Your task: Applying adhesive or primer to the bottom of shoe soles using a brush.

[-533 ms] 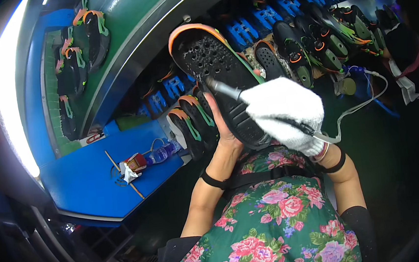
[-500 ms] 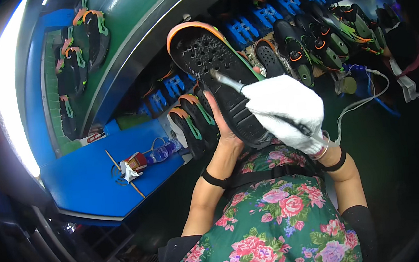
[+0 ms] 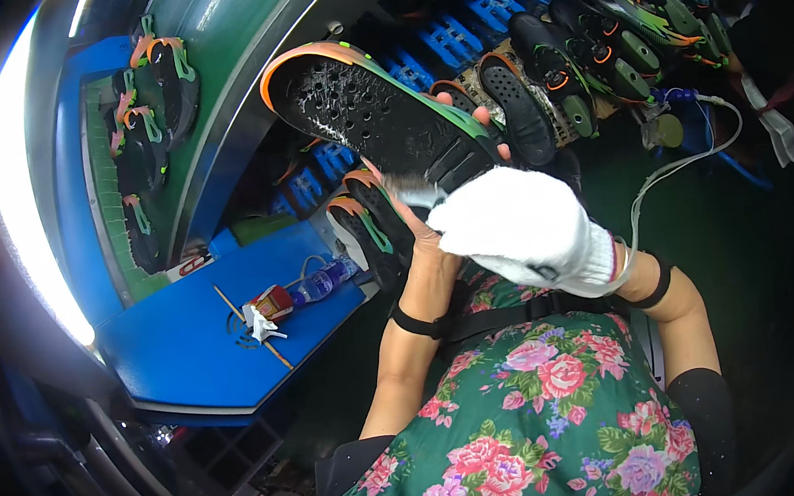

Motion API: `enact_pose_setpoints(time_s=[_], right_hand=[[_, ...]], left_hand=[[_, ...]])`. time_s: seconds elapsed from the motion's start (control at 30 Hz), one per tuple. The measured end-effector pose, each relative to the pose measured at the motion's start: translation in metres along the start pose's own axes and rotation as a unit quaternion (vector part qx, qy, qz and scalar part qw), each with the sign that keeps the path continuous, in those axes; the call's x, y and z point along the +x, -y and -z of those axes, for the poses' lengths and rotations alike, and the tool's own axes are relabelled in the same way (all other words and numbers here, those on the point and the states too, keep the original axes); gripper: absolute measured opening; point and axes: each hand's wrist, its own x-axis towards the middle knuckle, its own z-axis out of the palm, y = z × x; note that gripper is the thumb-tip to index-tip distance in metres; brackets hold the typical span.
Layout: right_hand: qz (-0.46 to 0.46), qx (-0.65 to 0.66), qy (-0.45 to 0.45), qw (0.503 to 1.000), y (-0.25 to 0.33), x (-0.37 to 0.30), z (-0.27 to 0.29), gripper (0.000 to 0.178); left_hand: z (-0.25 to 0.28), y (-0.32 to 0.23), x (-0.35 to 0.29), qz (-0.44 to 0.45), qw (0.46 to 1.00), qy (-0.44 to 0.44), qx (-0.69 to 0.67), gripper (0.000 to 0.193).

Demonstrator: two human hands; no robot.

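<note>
My left hand (image 3: 422, 235) is bare and wrapped around a black shoe sole (image 3: 363, 115) from below, its fingertips showing at the sole's right edge. The sole has an orange-to-green rim and round holes, with whitish wet-looking smears toward its far end. My right hand (image 3: 518, 224) wears a white knit glove and is closed around a brush (image 3: 414, 191). The pale brush tip, blurred, lies close to the sole's left edge, by my left hand; whether it touches is unclear. The glove hides the near end of the sole and the brush handle.
At left, a blue table (image 3: 180, 335) bears a plastic bottle (image 3: 323, 280), a red box (image 3: 273, 302), crumpled white tissue (image 3: 261, 322) and a thin stick (image 3: 280, 355). Black shoes (image 3: 541, 59) and blue holders (image 3: 450, 39) line the far side. A pale hose (image 3: 680, 165) hangs at right.
The brush has moved from the sole's holed middle toward its left edge and nearer me. The sole has tilted leftward, and my left fingertips now show along its right edge.
</note>
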Motion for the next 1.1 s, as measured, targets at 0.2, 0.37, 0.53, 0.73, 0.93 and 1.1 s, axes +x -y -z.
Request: enact_pose_setpoints(time_s=[0.2,0.37,0.53,0.73,0.93,1.1], right_hand=[[-0.027,0.003,-0.008,1.0,0.004,-0.003,-0.001,0.031],[0.04,0.033,-0.004,0.999,0.002,-0.001,0.002,0.031],[0.004,-0.01,-0.051,0.999,0.004,-0.001,0.005,0.027],[-0.073,0.225,-0.016,0.972,0.0,-0.006,0.008,0.02],[0.024,0.017,0.016,0.999,-0.003,-0.009,0.008,0.027],[-0.091,0.254,0.023,0.963,-0.004,-0.005,0.009,0.017]], left_hand=[[-0.001,-0.003,0.004,-0.038,0.998,0.039,0.006,0.093],[0.008,-0.01,0.015,-0.015,0.998,0.066,0.01,0.097],[0.013,-0.015,0.016,0.01,0.993,0.111,0.031,0.098],[0.009,-0.019,0.016,0.004,0.997,0.08,-0.001,0.1],[0.007,-0.025,0.013,-0.005,0.994,0.089,0.06,0.104],[0.009,-0.033,0.007,0.053,0.993,0.097,0.047,0.107]])
